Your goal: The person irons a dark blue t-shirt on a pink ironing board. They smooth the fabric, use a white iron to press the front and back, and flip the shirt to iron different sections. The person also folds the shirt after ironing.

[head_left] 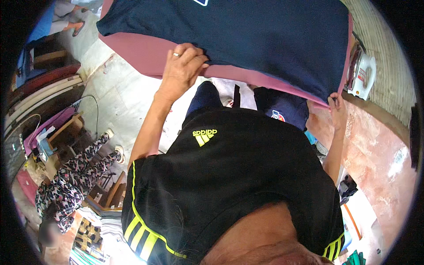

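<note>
A dark navy garment (274,35) lies spread over a pink cloth (141,48) in front of me, with part of a white-edged print showing at its top. My left hand (185,66), a ring on one finger, has its fingers curled over the garment's near edge, left of the middle. At the near right corner, my right hand (338,106) pinches the edge where navy and pink meet. What exactly lies between those fingertips is partly hidden. Just beyond my right hand is a white iron (364,76), close to the cloth's right side.
A ridged pale surface (375,35) runs along the far right, above a pinkish stone floor (375,141). On the left, a person in patterned clothes (75,176) sits near wooden furniture. Another person's legs (68,26) show at the upper left, near stacked boards (48,92).
</note>
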The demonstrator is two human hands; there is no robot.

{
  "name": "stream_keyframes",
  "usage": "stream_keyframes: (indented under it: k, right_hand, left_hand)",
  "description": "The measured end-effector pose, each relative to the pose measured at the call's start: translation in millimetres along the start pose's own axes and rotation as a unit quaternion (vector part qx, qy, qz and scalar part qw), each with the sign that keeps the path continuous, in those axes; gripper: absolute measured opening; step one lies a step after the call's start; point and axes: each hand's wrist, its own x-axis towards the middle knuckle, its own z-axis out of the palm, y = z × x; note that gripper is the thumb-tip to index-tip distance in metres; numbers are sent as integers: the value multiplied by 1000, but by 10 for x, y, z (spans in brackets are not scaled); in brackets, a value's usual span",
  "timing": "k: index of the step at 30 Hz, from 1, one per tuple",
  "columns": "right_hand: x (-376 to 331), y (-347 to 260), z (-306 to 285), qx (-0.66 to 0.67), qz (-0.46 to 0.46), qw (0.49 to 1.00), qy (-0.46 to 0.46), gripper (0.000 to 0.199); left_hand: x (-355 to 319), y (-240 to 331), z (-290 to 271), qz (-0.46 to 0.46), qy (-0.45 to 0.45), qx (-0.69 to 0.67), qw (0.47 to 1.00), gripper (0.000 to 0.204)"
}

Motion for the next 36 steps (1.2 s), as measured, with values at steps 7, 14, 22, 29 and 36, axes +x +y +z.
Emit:
stream_keyframes:
  k: [7, 14, 22, 29, 36]
  right_hand:
    - [-133, 315, 333, -157, -155, 950, 220, 17]
    - [-165, -145, 211, -236, -133, 936, 223, 22]
    - [474, -1101, 942, -209, -333, 893, 221, 44]
    - [974, -839, 838, -300, -98, 893, 320, 58]
    - [1932, -1839, 1128, -285, -328, 879, 196, 58]
  left_hand:
    - [111, 125, -23, -1, -61, 65, 996, 13]
    - [349, 115, 105, 20, -133, 151, 979, 25]
    - [1352, 434, 272, 167, -243, 18, 955, 53]
    - [1841, 197, 778, 254, -198, 75, 944, 66]
    - [2948, -35, 1289, 64, 9, 137, 988, 69]
